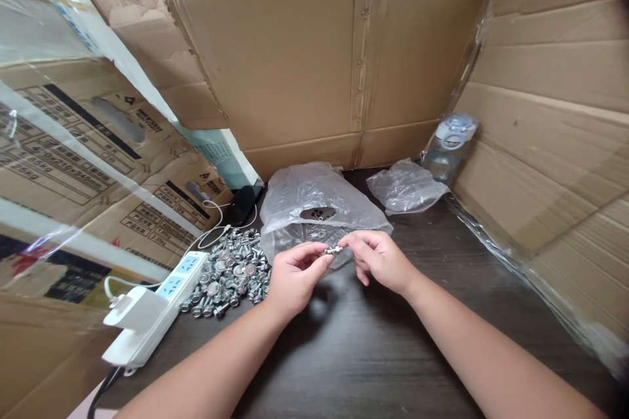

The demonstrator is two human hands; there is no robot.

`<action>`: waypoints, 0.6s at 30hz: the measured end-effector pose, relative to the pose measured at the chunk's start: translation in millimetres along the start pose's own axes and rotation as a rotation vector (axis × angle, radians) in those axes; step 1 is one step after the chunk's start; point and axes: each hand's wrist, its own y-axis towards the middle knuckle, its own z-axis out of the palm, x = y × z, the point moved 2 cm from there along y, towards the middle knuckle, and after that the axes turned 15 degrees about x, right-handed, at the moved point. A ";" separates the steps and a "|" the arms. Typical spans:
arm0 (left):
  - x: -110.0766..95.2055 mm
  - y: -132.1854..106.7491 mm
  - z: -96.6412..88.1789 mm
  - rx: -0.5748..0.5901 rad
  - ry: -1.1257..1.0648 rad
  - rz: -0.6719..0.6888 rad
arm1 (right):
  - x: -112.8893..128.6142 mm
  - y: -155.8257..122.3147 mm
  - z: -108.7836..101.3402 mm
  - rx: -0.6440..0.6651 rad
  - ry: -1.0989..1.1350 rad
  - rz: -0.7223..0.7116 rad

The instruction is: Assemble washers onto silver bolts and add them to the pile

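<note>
A small metal bolt [333, 251] is held up over the table between my two hands. My left hand [299, 275] pinches one end of it between thumb and index finger. At the other end, my right hand [377, 256] has its fingertips closed on the bolt, with the remaining fingers loosely curled. Whether a washer or nut sits on the bolt is too small to tell. Just behind my hands lies a clear plastic bag [314, 190], its mouth towards me, with small metal parts and washers inside. Left of my left hand is a heap of flanged bolts [230, 272].
A white power strip [164, 294] with a plugged-in charger borders the heap on the left. Behind it rests a dark phone [243, 203] on a cable. A crumpled plastic bag [407, 186] and a water bottle [449, 144] stand back right. Cardboard walls [275, 72] enclose the dark table [373, 353].
</note>
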 end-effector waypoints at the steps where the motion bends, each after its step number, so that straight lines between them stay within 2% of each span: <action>1: 0.2 0.0 -0.3 0.000 -0.002 0.000 | 0.4 -0.5 -0.6 -0.009 -0.001 0.000; 8: 0.6 0.5 0.2 0.025 -0.020 0.036 | 6.9 -1.7 3.0 -0.019 -0.090 -0.006; 13: 0.4 -0.8 -0.2 0.013 0.004 0.055 | 7.0 -0.5 4.3 -0.022 -0.124 0.043; 18: 1.1 -0.6 -1.4 -0.005 -0.004 0.068 | 4.6 -0.5 2.1 -0.031 -0.070 0.028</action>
